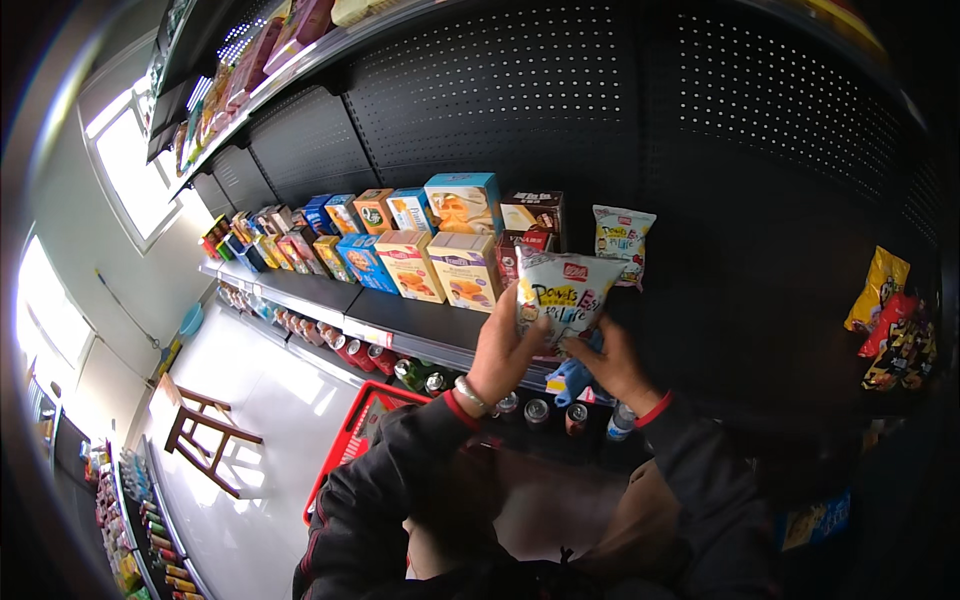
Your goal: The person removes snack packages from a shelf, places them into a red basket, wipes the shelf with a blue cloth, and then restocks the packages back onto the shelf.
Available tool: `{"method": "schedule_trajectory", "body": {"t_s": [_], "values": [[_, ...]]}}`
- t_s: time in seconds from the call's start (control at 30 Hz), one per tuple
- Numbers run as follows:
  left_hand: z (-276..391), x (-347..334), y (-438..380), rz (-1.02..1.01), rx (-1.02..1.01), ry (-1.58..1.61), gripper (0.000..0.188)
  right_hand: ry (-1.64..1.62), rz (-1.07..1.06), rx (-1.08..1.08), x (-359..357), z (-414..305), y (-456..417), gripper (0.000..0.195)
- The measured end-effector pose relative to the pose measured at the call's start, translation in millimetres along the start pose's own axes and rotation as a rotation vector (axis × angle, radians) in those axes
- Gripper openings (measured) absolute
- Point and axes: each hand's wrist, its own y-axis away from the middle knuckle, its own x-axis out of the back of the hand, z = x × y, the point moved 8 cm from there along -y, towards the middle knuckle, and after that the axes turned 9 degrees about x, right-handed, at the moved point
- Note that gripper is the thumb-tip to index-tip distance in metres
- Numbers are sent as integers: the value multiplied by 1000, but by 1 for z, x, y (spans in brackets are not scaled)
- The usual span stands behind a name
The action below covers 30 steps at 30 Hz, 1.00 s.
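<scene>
Between my hands is a pale snack bag [564, 289] with colourful print, held upright above the front edge of a black shelf. My left hand [504, 352] grips its left side, and a bracelet is on that wrist. My right hand [613, 364] holds the lower right side, with a blue cloth [576, 381] hanging beside or under its fingers; whether that hand holds the cloth I cannot tell. A matching snack bag [624, 241] stands on the shelf behind. Dark red boxes [523, 244] are partly hidden behind the held bag.
Biscuit boxes [463, 270] line the shelf to the left. Yellow, red and black snack bags [900, 326] lie at the far right. Cans [536, 411] stand on the shelf below. A red basket [337, 442] is below my left arm; a wooden stool [206, 427] stands on the floor.
</scene>
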Motion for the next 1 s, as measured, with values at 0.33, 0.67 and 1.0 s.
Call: {"method": "schedule_trajectory", "body": {"t_s": [0.33, 0.67, 1.0], "values": [[-75, -60, -33, 37, -190, -425, 45, 471, 137, 20, 81, 26, 7, 49], [-129, -75, -70, 40, -60, -274, 37, 596, 195, -201, 100, 86, 17, 47], [-159, -70, -83, 141, 22, -457, 32, 683, 268, -263, 94, 114, 15, 45]]}}
